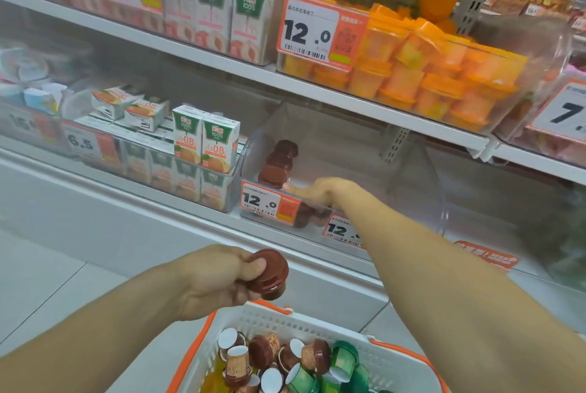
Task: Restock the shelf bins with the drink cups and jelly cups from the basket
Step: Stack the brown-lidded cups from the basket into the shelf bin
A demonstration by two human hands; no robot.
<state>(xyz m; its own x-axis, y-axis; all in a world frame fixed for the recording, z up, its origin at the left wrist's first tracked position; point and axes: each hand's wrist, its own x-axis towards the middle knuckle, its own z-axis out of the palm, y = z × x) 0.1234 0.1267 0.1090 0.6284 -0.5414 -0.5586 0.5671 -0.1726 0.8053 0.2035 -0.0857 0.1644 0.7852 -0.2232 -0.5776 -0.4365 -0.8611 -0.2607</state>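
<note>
My left hand grips a brown-lidded cup just above the white basket with orange handles. The basket holds several brown, green and yellowish cups. My right hand reaches into the clear shelf bin on the lower shelf, fingers stretched flat toward a row of three brown cups; it holds nothing. More brown cups lie at the bin's front, behind the 12.0 price tag.
Juice cartons fill the bin to the left. A bin of orange jelly cups sits on the shelf above. A white ledge runs below the shelves, with tiled floor at the left.
</note>
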